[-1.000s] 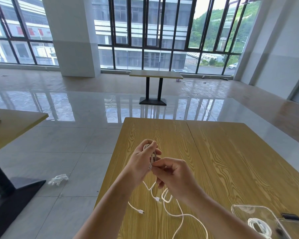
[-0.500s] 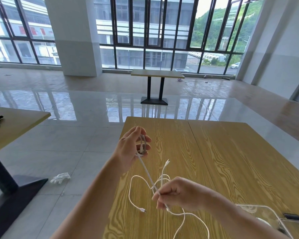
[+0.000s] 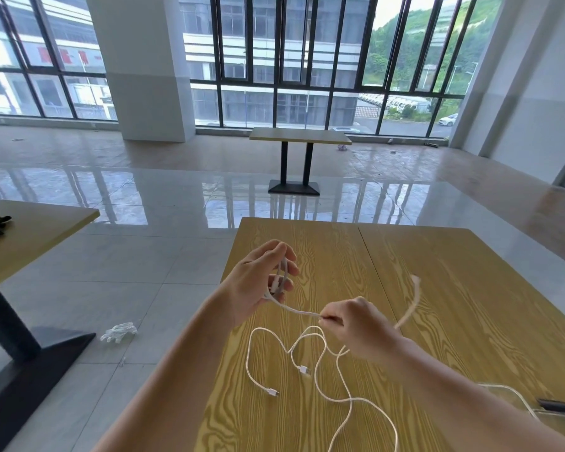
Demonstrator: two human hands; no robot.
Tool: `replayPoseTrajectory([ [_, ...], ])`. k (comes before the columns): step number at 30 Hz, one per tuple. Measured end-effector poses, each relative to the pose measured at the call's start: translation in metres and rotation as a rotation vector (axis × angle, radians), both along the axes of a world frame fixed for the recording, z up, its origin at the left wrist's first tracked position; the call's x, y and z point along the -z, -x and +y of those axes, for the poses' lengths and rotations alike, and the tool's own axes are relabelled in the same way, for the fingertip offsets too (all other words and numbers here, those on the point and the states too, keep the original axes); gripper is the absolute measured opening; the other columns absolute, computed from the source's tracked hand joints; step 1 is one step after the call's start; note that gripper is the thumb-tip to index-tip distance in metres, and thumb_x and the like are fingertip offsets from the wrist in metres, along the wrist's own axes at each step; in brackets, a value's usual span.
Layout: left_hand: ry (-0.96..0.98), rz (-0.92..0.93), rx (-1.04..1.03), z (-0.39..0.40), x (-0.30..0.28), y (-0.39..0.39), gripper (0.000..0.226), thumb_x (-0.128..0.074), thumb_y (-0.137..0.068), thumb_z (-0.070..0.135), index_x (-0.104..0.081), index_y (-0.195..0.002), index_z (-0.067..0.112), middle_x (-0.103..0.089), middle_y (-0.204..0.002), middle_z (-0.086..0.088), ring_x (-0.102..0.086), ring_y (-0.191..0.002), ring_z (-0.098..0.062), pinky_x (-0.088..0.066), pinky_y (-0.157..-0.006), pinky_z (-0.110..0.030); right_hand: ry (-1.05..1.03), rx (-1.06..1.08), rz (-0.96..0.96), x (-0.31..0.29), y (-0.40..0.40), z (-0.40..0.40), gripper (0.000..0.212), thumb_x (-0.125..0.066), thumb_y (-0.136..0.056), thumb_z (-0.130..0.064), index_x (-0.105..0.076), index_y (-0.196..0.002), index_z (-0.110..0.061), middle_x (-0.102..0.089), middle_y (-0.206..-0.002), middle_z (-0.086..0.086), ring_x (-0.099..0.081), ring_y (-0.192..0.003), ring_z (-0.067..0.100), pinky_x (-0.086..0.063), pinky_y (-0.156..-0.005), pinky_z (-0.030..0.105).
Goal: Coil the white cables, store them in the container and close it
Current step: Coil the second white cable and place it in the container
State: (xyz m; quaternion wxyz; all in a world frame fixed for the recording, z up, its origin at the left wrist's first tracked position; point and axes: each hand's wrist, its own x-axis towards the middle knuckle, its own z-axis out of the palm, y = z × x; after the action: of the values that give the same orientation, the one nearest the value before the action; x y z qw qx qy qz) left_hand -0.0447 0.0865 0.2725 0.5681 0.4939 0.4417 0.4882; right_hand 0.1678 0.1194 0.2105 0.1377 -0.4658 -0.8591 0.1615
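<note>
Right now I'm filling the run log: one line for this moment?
step: coiling | left hand: holds coil | right hand: pinches white cable taut | loose cable: on table | container: mostly hidden

There is one camera, worn on the person's head. It looks forward and down over the yellow wooden table with wavy grain (image 3: 437, 288), close above its near end. Past that table's far edge it sees shiny floor and tall dark-framed windows (image 3: 291, 60) far behind.
</note>
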Motion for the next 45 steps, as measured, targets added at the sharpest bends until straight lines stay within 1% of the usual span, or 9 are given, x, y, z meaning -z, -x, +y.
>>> replayPoseTrajectory([
  [7, -0.023, 0.159, -0.010, 0.001, 0.005, -0.011, 0.029, -0.037, -0.106, 0.026, -0.058, -0.090, 0.013, -0.061, -0.087, -0.007, -0.059, -0.071, -0.020, -0.049, -0.061, -0.031, -0.004, 0.141, 0.130, 0.003, -0.010, 0.006, 0.009, -0.068, -0.093, -0.023, -0.073, -0.087, -0.019, -0.062, -0.062, -0.015, -0.054, -0.044, -0.003, -0.043, -0.048, 0.011],
  [11, -0.016, 0.218, -0.076, 0.005, 0.013, -0.010, 0.028, -0.038, -0.106, 0.026, -0.058, -0.089, 0.015, -0.060, -0.087, -0.007, -0.064, -0.077, -0.022, -0.053, -0.069, -0.036, 0.041, 0.211, 0.245, 0.001, -0.013, 0.006, 0.023, -0.068, -0.093, -0.024, -0.062, -0.071, -0.026, -0.065, -0.060, -0.004, -0.054, -0.048, 0.002, -0.049, -0.050, 0.016],
  [15, 0.001, 0.206, -0.156, 0.009, 0.021, -0.010, 0.026, -0.040, -0.105, 0.025, -0.059, -0.089, 0.017, -0.062, -0.084, -0.004, -0.067, -0.081, -0.018, -0.058, -0.078, -0.041, 0.278, 0.278, 0.622, -0.010, -0.004, 0.001, 0.019, -0.062, -0.097, -0.015, -0.064, -0.079, -0.010, -0.068, -0.059, 0.003, -0.061, -0.049, 0.013, -0.057, -0.057, 0.035],
  [25, 0.040, 0.075, -0.209, 0.006, 0.032, -0.018, 0.024, -0.038, -0.106, 0.023, -0.060, -0.101, 0.017, -0.067, -0.100, -0.010, -0.069, -0.083, -0.023, -0.056, -0.071, -0.038, 0.548, 0.202, 1.045, -0.038, 0.020, -0.027, 0.023, -0.049, -0.102, -0.006, -0.071, -0.108, -0.009, -0.066, -0.065, 0.010, -0.054, -0.050, 0.018, -0.050, -0.046, 0.029],
  [31, 0.034, -0.008, -0.175, 0.002, 0.037, -0.026, 0.033, -0.036, -0.106, 0.036, -0.065, -0.094, 0.027, -0.062, -0.087, -0.010, -0.062, -0.073, -0.025, -0.051, -0.070, -0.043, 0.568, 0.001, 0.961, -0.041, 0.029, -0.039, 0.036, -0.046, -0.103, -0.005, -0.069, -0.122, -0.026, -0.067, -0.071, 0.005, -0.054, -0.052, 0.016, -0.050, -0.048, 0.027],
  [36, 0.038, -0.062, -0.159, 0.001, 0.035, -0.031, 0.040, -0.032, -0.104, 0.047, -0.054, -0.093, 0.015, -0.058, -0.066, -0.006, -0.055, -0.054, -0.017, -0.045, -0.054, -0.030, 0.446, 0.008, 0.856, -0.037, 0.032, -0.043, 0.031, -0.057, -0.099, -0.011, -0.070, -0.118, -0.032, -0.068, -0.067, -0.005, -0.055, -0.051, 0.011, -0.051, -0.052, 0.024],
  [39, 0.044, -0.109, -0.150, 0.000, 0.035, -0.033, 0.042, -0.031, -0.103, 0.048, -0.051, -0.096, 0.011, -0.056, -0.068, -0.005, -0.055, -0.053, -0.015, -0.047, -0.049, -0.027, 0.381, 0.045, 0.810, -0.034, 0.036, -0.042, 0.027, -0.062, -0.097, -0.015, -0.074, -0.114, -0.032, -0.069, -0.063, -0.006, -0.053, -0.051, 0.014, -0.050, -0.051, 0.030],
  [42, 0.038, -0.140, -0.116, 0.001, 0.037, -0.033, 0.046, -0.037, -0.097, 0.054, -0.053, -0.097, 0.011, -0.055, -0.078, -0.010, -0.054, -0.059, -0.018, -0.047, -0.050, -0.030, 0.354, 0.023, 0.762, -0.031, 0.036, -0.043, 0.032, -0.062, -0.097, -0.019, -0.073, -0.108, -0.047, -0.069, -0.064, -0.009, -0.051, -0.052, 0.019, -0.045, -0.051, 0.034],
  [45, 0.029, -0.149, -0.080, -0.001, 0.037, -0.032, 0.050, -0.042, -0.087, 0.058, -0.053, -0.100, 0.011, -0.054, -0.083, -0.011, -0.053, -0.060, -0.020, -0.046, -0.053, -0.033, 0.303, -0.042, 0.706, -0.032, 0.033, -0.045, 0.031, -0.058, -0.099, -0.012, -0.070, -0.118, -0.033, -0.068, -0.063, -0.026, -0.058, -0.051, -0.001, -0.044, -0.053, 0.012],
])
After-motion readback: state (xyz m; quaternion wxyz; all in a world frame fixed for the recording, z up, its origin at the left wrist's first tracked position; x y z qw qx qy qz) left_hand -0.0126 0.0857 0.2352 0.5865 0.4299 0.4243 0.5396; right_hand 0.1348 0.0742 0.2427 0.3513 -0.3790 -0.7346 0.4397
